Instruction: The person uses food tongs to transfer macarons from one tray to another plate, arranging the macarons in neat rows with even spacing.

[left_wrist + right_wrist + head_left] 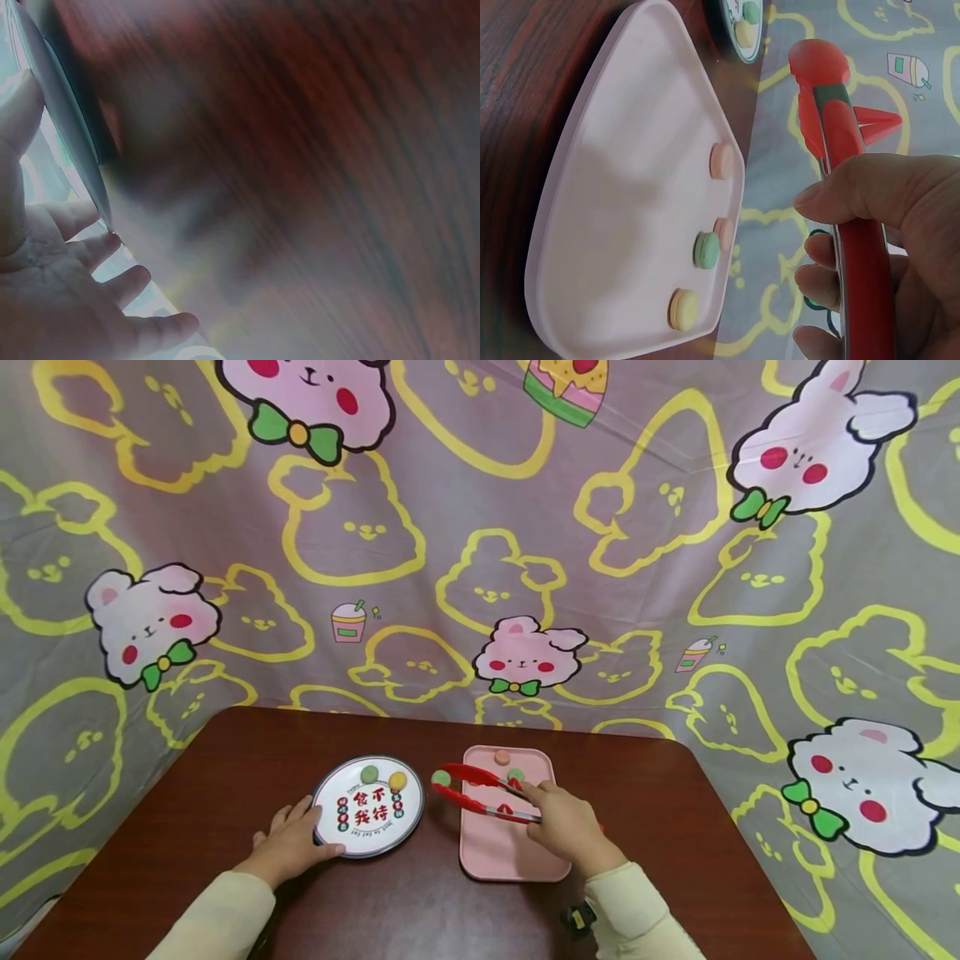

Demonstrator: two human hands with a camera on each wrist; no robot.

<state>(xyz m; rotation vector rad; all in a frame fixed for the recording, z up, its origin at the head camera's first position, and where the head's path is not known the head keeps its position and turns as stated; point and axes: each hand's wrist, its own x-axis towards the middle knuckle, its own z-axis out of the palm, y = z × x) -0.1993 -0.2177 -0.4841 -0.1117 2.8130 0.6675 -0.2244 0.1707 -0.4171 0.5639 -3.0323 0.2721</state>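
My right hand (564, 827) grips red tongs (480, 774) that reach leftward over the pink tray. At their tips is a green macaron (441, 779), in the gap between the tray and the white plate (352, 839). In the right wrist view, the thumb lies along the tongs (862, 285) and the fingers curl behind. My left hand (288, 842) is at the plate's left front rim. The left wrist view shows its thumb and fingertips touching the rim (71, 112), its fingers spread and fairly straight. A green macaron (369, 774) and a yellow macaron (397, 781) lie on the plate.
The pink tray (630, 97) bears pink macarons (721, 161), a green macaron (706, 250) and a yellow macaron (684, 310). Both dishes stand on a dark wooden table (420, 910). A cartoon-printed curtain (427, 610) hangs behind the table's far edge.
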